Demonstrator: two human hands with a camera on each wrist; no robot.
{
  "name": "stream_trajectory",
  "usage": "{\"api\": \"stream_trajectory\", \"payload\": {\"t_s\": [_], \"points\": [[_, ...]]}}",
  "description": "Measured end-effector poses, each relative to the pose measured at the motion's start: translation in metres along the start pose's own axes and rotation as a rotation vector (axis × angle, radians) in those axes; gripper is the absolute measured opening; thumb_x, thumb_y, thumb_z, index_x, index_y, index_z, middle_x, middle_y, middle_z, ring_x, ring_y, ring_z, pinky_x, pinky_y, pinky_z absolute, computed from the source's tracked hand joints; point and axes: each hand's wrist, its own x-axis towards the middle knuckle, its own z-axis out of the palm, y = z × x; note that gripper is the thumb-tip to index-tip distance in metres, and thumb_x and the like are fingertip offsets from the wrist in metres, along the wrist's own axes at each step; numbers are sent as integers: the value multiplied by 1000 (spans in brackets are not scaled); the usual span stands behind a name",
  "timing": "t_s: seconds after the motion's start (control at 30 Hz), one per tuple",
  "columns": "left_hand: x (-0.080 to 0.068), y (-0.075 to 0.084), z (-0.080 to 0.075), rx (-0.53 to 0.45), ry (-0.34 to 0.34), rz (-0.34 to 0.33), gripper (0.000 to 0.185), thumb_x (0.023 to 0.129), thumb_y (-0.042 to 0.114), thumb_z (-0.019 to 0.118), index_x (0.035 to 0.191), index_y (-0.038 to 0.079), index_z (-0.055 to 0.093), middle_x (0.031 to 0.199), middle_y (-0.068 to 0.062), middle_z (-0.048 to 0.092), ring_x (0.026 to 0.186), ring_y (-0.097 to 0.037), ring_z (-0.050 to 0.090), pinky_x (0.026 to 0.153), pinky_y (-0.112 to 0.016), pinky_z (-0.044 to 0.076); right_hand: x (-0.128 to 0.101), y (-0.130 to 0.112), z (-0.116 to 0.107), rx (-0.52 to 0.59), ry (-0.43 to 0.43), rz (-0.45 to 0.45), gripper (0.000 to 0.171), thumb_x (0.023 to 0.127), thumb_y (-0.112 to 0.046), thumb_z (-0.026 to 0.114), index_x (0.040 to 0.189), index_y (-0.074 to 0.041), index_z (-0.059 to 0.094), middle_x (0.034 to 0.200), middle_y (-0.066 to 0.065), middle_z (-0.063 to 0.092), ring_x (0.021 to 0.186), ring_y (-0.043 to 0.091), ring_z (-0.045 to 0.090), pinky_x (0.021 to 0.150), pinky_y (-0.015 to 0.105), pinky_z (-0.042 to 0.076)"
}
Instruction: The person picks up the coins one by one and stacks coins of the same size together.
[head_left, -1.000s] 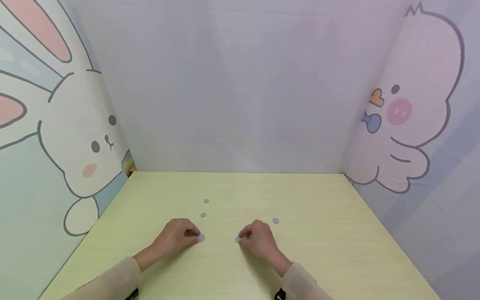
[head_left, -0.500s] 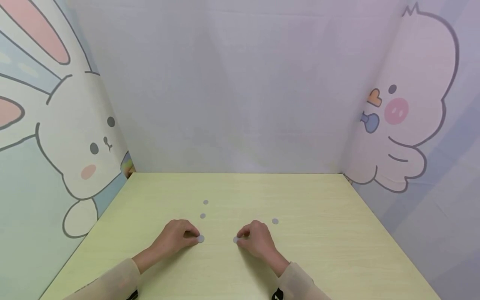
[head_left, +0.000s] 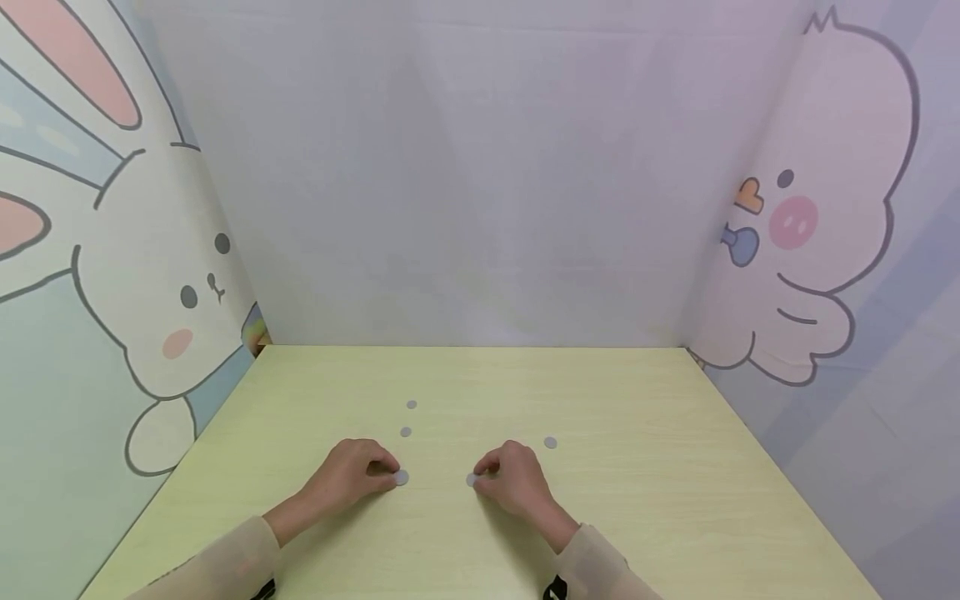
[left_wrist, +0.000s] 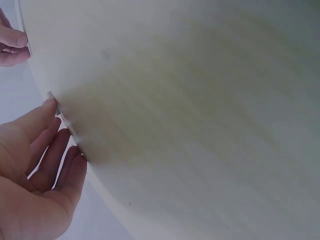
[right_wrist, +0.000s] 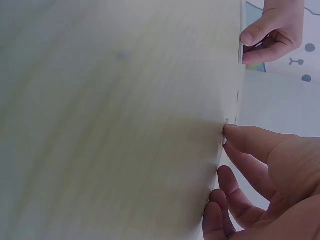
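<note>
Several small flat grey discs lie on the pale yellow-green table. My left hand rests on the table with curled fingers and pinches one grey disc at its edge. My right hand mirrors it and pinches a second grey disc. The two hands are a short gap apart. In the left wrist view the left hand's fingertips touch the thin disc edge. In the right wrist view the right hand's fingertip meets its disc, and the left hand shows beyond.
Three loose grey discs lie farther out: one just beyond the left hand, one behind it, one beyond the right hand. Cartoon-printed screens wall in the table: a rabbit on the left, a chick on the right.
</note>
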Motion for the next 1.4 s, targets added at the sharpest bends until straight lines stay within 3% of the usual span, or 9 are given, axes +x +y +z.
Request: {"api": "stream_trajectory", "payload": {"t_s": [0.27,0.47,0.83,1.0,1.4], "points": [[11,-1,-8,-6,-43,37,19,89,25,88,106,17,83,102,12,77,99,-17,71,87,-34,58,1,0,0,6,1,2,5,86,-15,88,89,-15,85,95,-4,74,91,15,61,79,35,52],[29,-4,-17,-36,-67,58,24,92,24,85,113,14,82,110,5,78,102,-24,71,88,-39,59,0,-1,-1,4,6,-12,5,86,-15,88,90,-14,85,95,-3,75,90,15,61,78,34,52],[92,-10,-22,-106,-164,154,35,95,20,83,125,5,76,119,-10,78,111,-31,72,99,-51,57,0,1,-2,5,4,8,6,85,-15,88,89,-15,85,95,-3,73,90,15,60,79,36,53],[117,-10,-15,-136,-226,158,36,97,21,81,129,7,74,123,-10,77,115,-31,72,101,-53,55,0,0,-2,8,-6,11,5,85,-16,89,88,-16,85,94,-3,73,89,14,59,78,35,52],[171,7,6,-143,-355,261,42,99,24,78,137,8,70,135,-9,72,124,-28,68,107,-46,54,0,2,-1,-5,2,-20,4,85,-14,88,88,-15,85,91,-4,73,85,12,59,75,32,50]]}}
